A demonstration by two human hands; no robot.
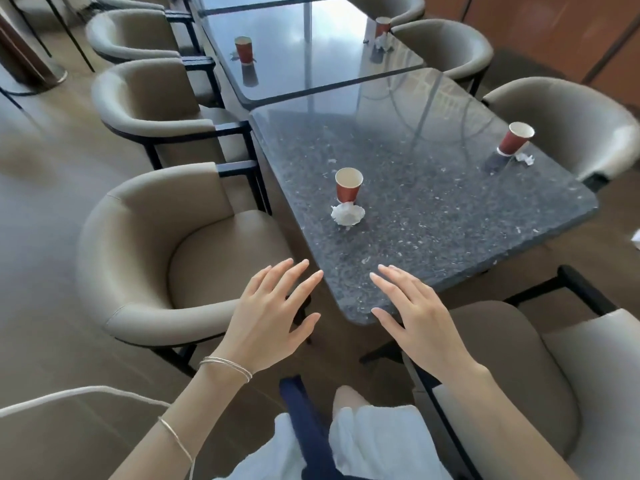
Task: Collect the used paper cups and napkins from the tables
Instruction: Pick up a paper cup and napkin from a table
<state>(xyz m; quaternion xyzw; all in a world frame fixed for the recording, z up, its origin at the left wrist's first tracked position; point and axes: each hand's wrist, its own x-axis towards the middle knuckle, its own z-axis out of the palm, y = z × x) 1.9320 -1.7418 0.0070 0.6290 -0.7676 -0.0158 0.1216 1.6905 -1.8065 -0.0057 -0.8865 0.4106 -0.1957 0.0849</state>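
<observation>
Released, fingers straight and spread, holding nothing: left hand [266,317] and right hand [415,313], over the near corner of the dark speckled stone table [433,237]. Near the middle of this table, upright red paper cup [348,187], touching a crumpled white paper napkin [347,214] on the near side. At the far right edge of the table, second red paper cup [516,140] with small crumpled napkin [524,158] beside. Probably light and easy to crush: take the cup round its wall with soft pressure, pinch the soft napkin from above.

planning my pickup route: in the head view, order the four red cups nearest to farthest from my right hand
1. centre cup, middle of the near table.
2. right-edge cup, same table's right side.
3. far-left cup and far-right cup, next table: too close to call.
</observation>
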